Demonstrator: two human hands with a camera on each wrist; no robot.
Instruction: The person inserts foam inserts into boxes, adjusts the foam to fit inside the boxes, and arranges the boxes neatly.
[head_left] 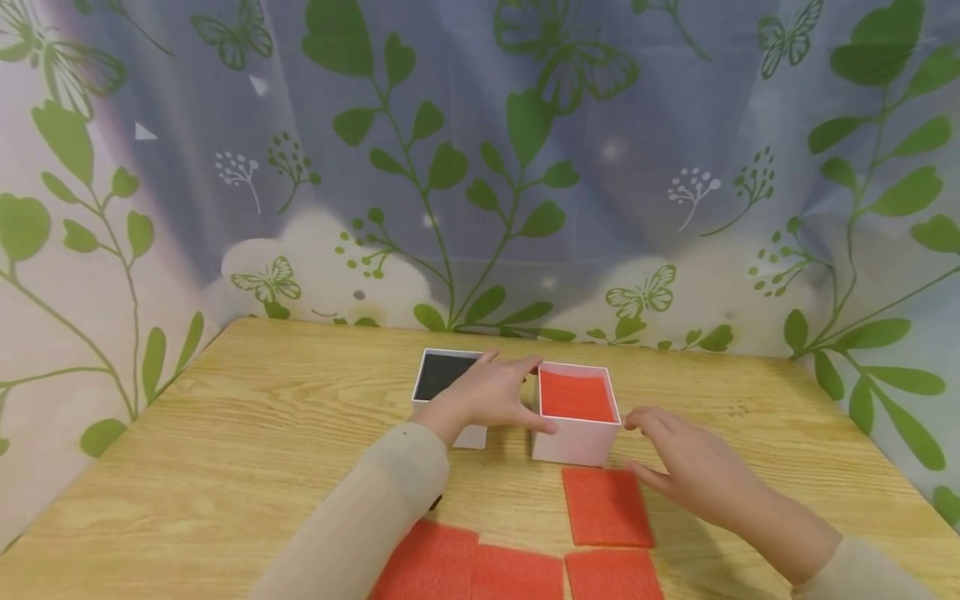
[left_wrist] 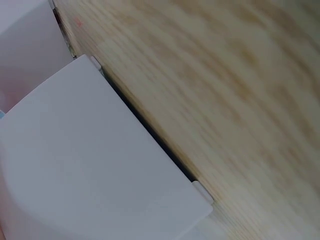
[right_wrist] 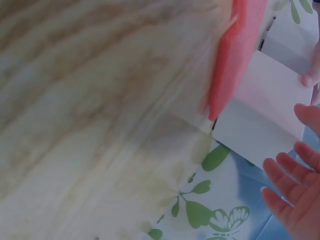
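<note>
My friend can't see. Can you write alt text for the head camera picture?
A person's left hand and right hand are on either side of a white box with red material inside. Left of it, partly behind the left hand, is another white box holding something black. Flat red pieces lie nearer on the wood-grain table; leafy cloth hangs behind.
</note>
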